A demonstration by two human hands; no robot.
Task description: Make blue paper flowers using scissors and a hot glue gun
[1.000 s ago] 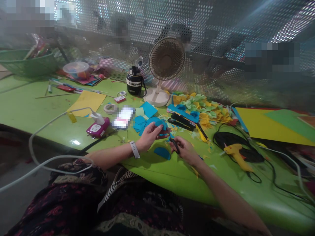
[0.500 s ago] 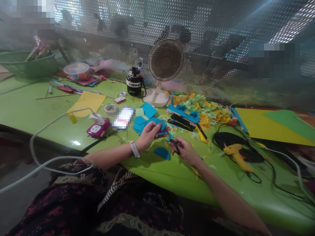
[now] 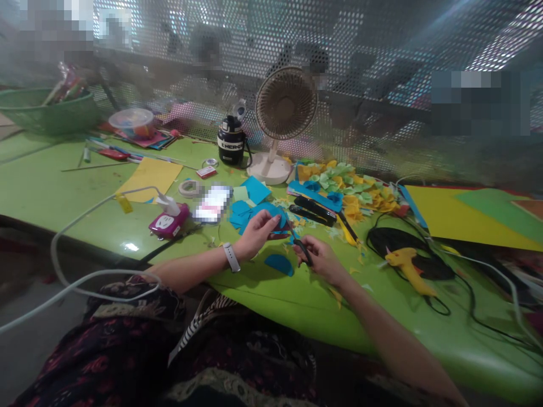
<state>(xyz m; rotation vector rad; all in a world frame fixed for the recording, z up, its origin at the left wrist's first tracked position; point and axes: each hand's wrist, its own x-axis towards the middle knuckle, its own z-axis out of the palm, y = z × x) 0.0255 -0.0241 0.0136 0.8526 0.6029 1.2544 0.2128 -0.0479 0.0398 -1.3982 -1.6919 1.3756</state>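
Observation:
Pinched between the fingers of my left hand (image 3: 259,230) is a piece of blue paper (image 3: 283,217), held above the green table. My right hand (image 3: 320,259) is closed round the black handles of a pair of scissors (image 3: 302,251), whose blades point up and left to the paper's edge. Whether the blades are closed I cannot tell. Below both hands a blue half-round paper piece (image 3: 279,264) lies flat on the table. More blue paper pieces (image 3: 241,213) are heaped just behind my left hand.
Behind my hands lie a black stapler (image 3: 314,210) and a pile of yellow and green paper flowers (image 3: 356,183). A yellow glue gun (image 3: 409,271) rests at right. Left are a phone (image 3: 213,203), a purple power socket (image 3: 168,221) and a looping white cable. A fan (image 3: 286,104) stands behind.
Both hands stay nearly in place. The blue paper and the scissors have shifted only very slightly against each other.

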